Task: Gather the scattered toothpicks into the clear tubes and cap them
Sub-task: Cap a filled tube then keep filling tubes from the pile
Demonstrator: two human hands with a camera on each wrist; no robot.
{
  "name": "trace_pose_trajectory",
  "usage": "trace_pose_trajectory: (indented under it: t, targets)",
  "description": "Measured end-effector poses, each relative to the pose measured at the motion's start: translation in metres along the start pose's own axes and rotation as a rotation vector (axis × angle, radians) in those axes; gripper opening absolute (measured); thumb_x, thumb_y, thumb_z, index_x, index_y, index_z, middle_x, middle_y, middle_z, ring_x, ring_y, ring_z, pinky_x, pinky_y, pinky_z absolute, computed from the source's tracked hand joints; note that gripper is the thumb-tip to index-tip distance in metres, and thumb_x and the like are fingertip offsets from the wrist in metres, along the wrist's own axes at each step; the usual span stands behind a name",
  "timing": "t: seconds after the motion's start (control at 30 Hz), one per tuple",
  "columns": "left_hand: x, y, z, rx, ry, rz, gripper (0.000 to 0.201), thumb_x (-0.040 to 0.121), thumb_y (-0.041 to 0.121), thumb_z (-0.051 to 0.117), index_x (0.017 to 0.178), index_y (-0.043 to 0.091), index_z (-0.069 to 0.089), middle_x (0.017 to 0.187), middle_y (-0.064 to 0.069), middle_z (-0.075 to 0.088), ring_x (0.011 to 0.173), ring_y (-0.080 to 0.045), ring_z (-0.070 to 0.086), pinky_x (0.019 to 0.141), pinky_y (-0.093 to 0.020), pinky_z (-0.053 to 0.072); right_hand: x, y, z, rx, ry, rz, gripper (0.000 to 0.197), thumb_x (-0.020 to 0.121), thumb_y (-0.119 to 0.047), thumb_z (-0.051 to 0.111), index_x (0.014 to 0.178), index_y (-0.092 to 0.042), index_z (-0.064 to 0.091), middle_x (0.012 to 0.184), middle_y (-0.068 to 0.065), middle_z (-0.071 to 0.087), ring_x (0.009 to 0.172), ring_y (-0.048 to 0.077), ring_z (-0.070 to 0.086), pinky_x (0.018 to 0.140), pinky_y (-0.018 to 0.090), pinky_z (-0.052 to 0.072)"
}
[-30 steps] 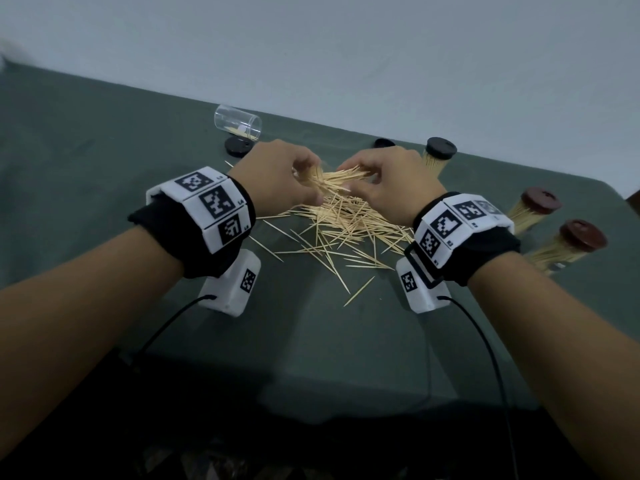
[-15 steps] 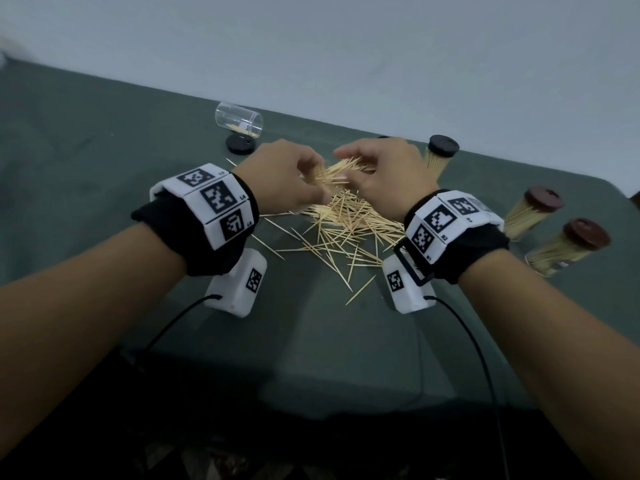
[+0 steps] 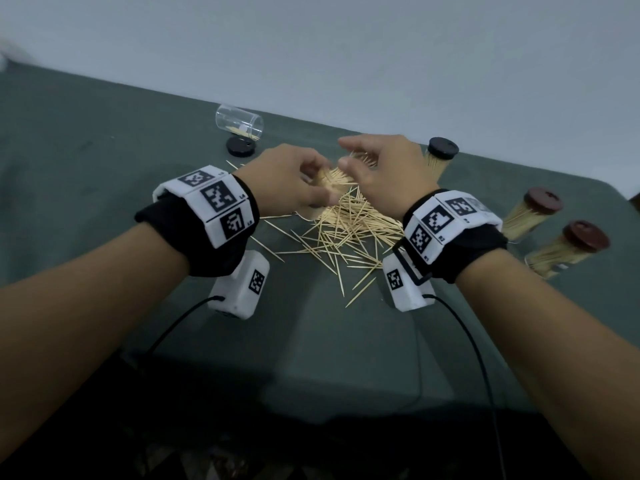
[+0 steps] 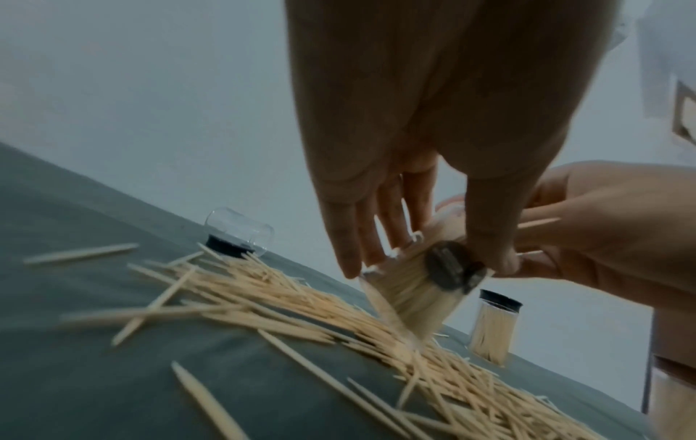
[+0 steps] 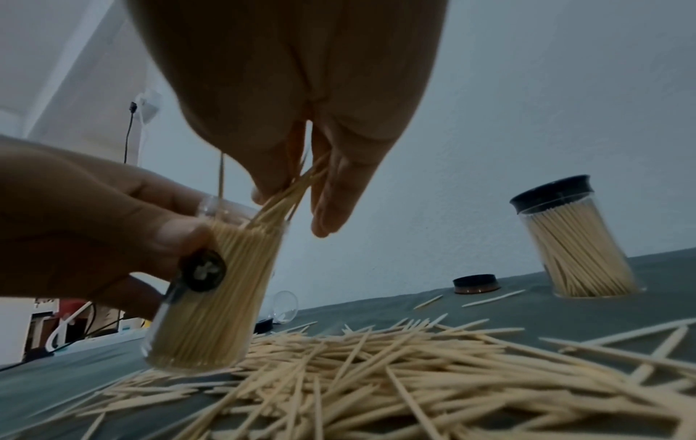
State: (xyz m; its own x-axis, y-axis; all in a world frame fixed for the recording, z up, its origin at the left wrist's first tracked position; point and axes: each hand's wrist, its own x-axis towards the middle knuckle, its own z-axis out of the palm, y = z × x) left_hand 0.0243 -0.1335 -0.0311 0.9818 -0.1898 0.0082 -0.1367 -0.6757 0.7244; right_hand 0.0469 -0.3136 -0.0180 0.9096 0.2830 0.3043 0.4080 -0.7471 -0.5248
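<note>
From the head view, we see our left hand and right hand meet over the loose toothpicks on the green table. An open tube lies on its side at the far edge by a black cap; three capped, filled tubes stand to the right.

Left wrist: our fingers and thumb wrap a tube packed with toothpicks, tilted just above the pile.

Right wrist: our fingertips pinch a small bunch at that tube's mouth
</note>
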Motion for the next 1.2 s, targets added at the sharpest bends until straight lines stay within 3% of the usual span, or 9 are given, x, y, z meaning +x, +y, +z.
trace_pose_trajectory:
  t: [0.1,0.2,0.27,0.37,0.47,0.6,0.83,0.97,1.2]
  targets:
    - [0.003,-0.004,0.001,-0.045,0.05,-0.023,0.054,0.074,0.045,0.079,0.121,0.026,0.063,0.105,0.013,0.069,0.099,-0.004,0.064,0.097,-0.034,0.05,0.002,0.001,0.002,0.011,0.024,0.007,0.02,0.094,-0.036,0.061,0.105,-0.025,0.073,0.088,-0.012,0.071,0.068,-0.01,0.055,0.066,0.005,0.041]
    - [0.005,-0.006,-0.003,-0.023,0.123,-0.052,0.05,0.078,0.043,0.077,0.121,0.023,0.061,0.1,0.016,0.066,0.097,-0.003,0.063,0.089,-0.025,0.048,0.0,-0.003,0.002,0.046,-0.1,-0.016,0.039,0.1,-0.041,0.048,0.067,-0.022,0.058,0.053,-0.013,0.045,0.048,0.001,0.04,0.053,0.019,0.032]
    - [0.004,-0.007,-0.006,-0.017,0.126,-0.058,0.05,0.078,0.044,0.077,0.121,0.023,0.061,0.1,0.016,0.065,0.096,-0.004,0.063,0.083,-0.022,0.047,0.001,-0.004,0.002,0.046,-0.141,-0.014,0.029,0.098,-0.046,0.049,0.087,-0.028,0.069,0.073,-0.019,0.062,0.066,-0.007,0.052,0.067,0.015,0.041]
    - [0.004,-0.006,-0.007,0.019,0.075,-0.036,0.054,0.077,0.045,0.077,0.124,0.025,0.061,0.11,0.011,0.065,0.103,-0.007,0.063,0.094,-0.029,0.049,0.004,-0.001,0.002,0.045,-0.122,-0.001,0.034,0.09,-0.038,0.066,0.122,-0.028,0.066,0.104,-0.012,0.069,0.09,0.003,0.064,0.09,0.027,0.052]
    - [0.002,-0.002,-0.004,0.086,0.022,-0.005,0.053,0.077,0.045,0.077,0.123,0.025,0.061,0.111,0.01,0.066,0.103,-0.009,0.063,0.096,-0.031,0.047,0.004,0.0,-0.002,0.049,-0.08,0.019,0.035,0.087,-0.028,0.071,0.122,-0.026,0.066,0.101,-0.011,0.068,0.082,0.001,0.064,0.082,0.021,0.053]
    - [0.0,0.0,-0.002,0.097,0.016,0.008,0.053,0.077,0.042,0.079,0.124,0.023,0.061,0.112,0.009,0.065,0.103,-0.009,0.062,0.093,-0.029,0.047,0.005,-0.002,-0.01,0.013,-0.059,0.049,0.014,0.083,-0.029,0.076,0.098,-0.028,0.075,0.077,-0.015,0.067,0.059,-0.008,0.059,0.053,0.003,0.04]
    - [0.0,-0.002,-0.008,0.138,0.054,-0.002,0.058,0.077,0.046,0.077,0.127,0.026,0.059,0.114,0.01,0.063,0.104,-0.01,0.06,0.095,-0.027,0.045,0.003,-0.002,-0.012,-0.15,-0.157,0.0,0.017,0.087,-0.025,0.071,0.103,-0.031,0.075,0.078,-0.012,0.064,0.063,-0.007,0.055,0.049,-0.002,0.033]
    - [0.0,-0.002,-0.006,0.155,0.067,-0.004,0.054,0.077,0.042,0.079,0.125,0.024,0.061,0.113,0.009,0.064,0.104,-0.01,0.06,0.095,-0.026,0.044,0.004,-0.004,-0.013,-0.21,-0.187,-0.042,0.023,0.093,-0.015,0.061,0.107,-0.029,0.074,0.09,-0.009,0.067,0.072,0.008,0.061,0.055,0.004,0.035]
    - [-0.001,0.0,-0.005,0.095,0.049,0.007,0.048,0.077,0.042,0.078,0.12,0.025,0.063,0.109,0.01,0.065,0.101,-0.009,0.062,0.094,-0.029,0.047,0.001,-0.01,-0.005,-0.144,-0.026,-0.097,0.043,0.087,-0.002,0.064,0.125,-0.021,0.064,0.099,-0.004,0.072,0.094,0.007,0.064,0.082,0.009,0.043]
